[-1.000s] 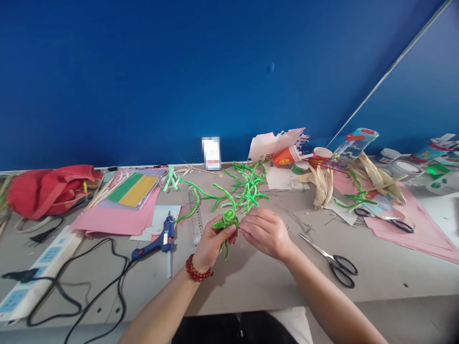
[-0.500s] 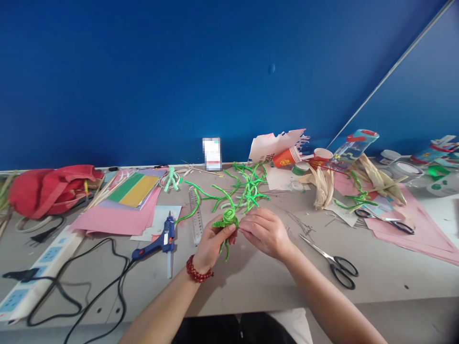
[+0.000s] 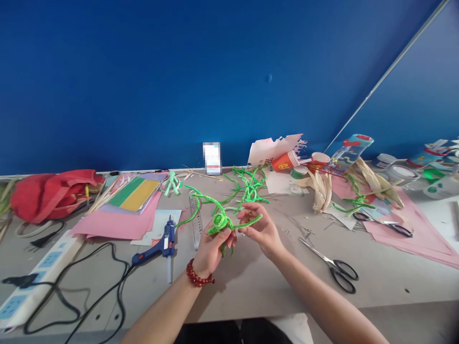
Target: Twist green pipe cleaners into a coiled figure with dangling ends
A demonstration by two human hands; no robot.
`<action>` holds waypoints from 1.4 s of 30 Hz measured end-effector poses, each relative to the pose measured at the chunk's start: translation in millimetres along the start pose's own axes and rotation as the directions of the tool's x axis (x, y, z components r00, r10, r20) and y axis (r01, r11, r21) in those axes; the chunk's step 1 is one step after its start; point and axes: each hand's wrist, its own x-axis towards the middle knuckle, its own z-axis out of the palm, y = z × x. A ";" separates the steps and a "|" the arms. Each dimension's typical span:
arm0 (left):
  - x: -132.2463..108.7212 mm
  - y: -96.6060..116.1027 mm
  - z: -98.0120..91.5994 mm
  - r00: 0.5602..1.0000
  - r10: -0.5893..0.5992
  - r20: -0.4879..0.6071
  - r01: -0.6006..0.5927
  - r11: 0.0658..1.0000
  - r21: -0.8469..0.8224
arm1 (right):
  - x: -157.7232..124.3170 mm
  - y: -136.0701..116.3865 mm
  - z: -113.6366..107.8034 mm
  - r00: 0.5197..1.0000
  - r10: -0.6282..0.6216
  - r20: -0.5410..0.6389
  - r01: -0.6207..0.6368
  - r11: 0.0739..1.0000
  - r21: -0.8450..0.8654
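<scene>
Right hand [image 3: 260, 231] now spread open

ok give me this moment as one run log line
left hand: holds coiled green pipe cleaner | right hand: on its loose strand | nearby: blue hot glue gun, steel ruler

One coil [image 3: 220, 222] is sitting in one left hand [image 3: 213, 251], beside one right hand [image 3: 260, 229].
Two scissors [image 3: 322, 254] [image 3: 401, 230] are lying out — with one glue gun [image 3: 167, 243], one ruler [image 3: 195, 222], one power strip [image 3: 39, 270].
</scene>
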 end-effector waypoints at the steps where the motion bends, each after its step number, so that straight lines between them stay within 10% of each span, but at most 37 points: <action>1: -0.2 -1.6 -1.1 1.000 0.009 0.000 -0.009 1.000 0.022 | -0.5 0.6 1.3 1.000 -0.014 0.010 0.014 1.000 -0.001; 9: -2.5 -7.6 -4.3 0.998 0.057 0.012 -0.058 0.976 0.208 | -1.1 -4.7 4.5 0.950 -0.310 0.033 0.305 0.906 -0.294; 25: -5.9 -3.0 1.0 0.985 0.173 0.019 -0.170 0.938 0.303 | -6.2 -0.8 7.0 0.991 -0.113 0.069 0.120 0.987 -0.105; 42: -4.6 -9.4 -3.3 0.994 0.099 -0.044 -0.085 0.966 0.244 | -5.4 -10.3 10.5 0.923 -0.375 0.086 0.374 0.824 -0.426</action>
